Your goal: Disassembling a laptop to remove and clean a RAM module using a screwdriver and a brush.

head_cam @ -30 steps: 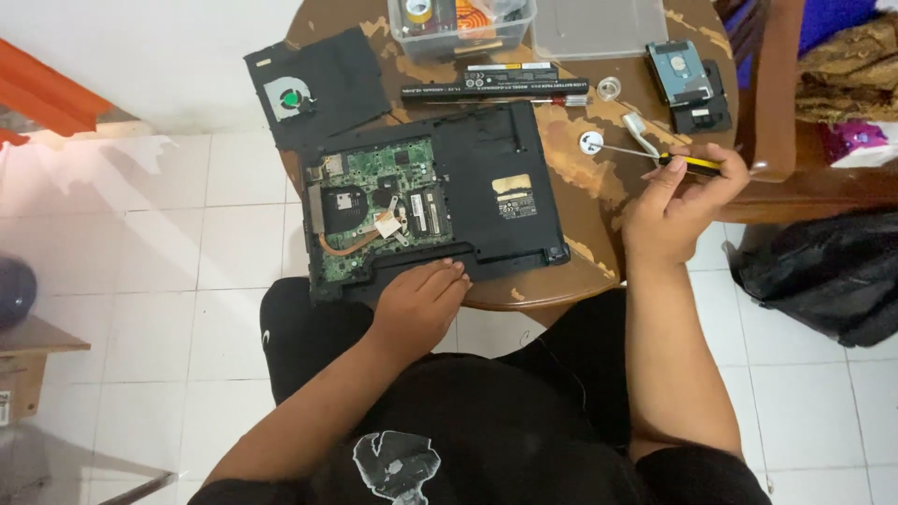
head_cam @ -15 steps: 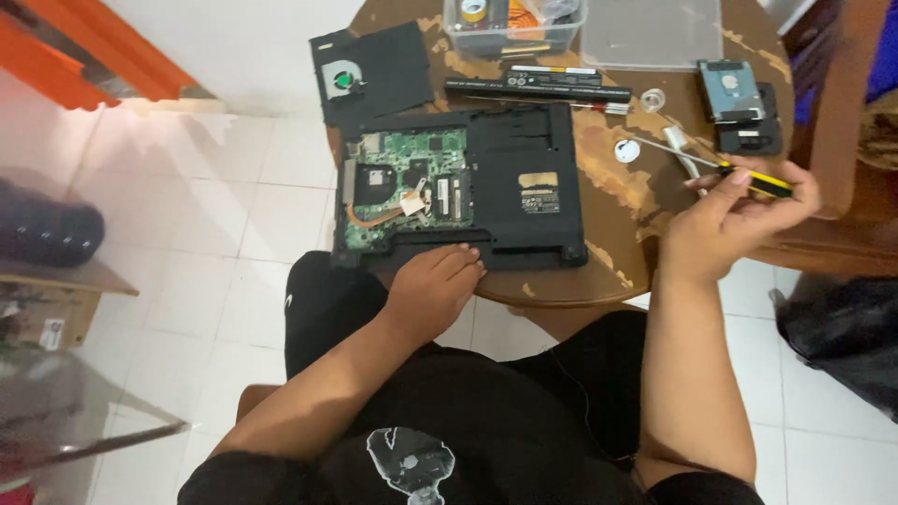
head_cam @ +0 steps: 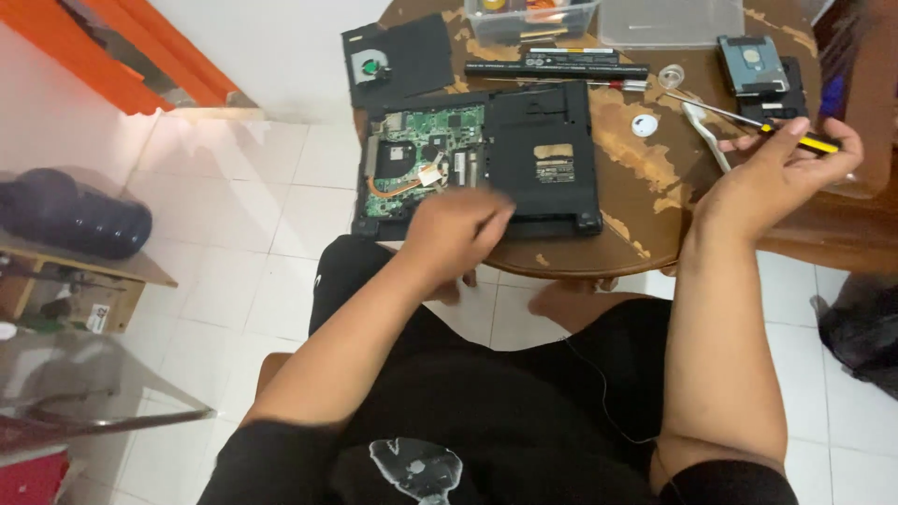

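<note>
An opened black laptop [head_cam: 524, 154] lies upside down on a worn round wooden table [head_cam: 645, 206], its green circuit board [head_cam: 416, 164] bared on the left side. My left hand [head_cam: 454, 234] rests on the laptop's near edge, blurred, fingers spread over the casing. My right hand [head_cam: 781, 178] is off to the right of the laptop and grips a yellow-and-black-handled screwdriver [head_cam: 748, 120], whose thin shaft points left over the table.
A removed black cover with a fan [head_cam: 398, 56], a long black battery [head_cam: 557, 70], a hard drive [head_cam: 753, 58], clear plastic boxes [head_cam: 669, 21], a white plastic tool [head_cam: 706, 126] and small round caps [head_cam: 644, 124] lie on the table. A low shelf [head_cam: 75, 271] stands at left.
The view has shifted so the table sits higher and further right. My left hand slid along the laptop's near edge. My right hand kept hold of the screwdriver and drifted right.
</note>
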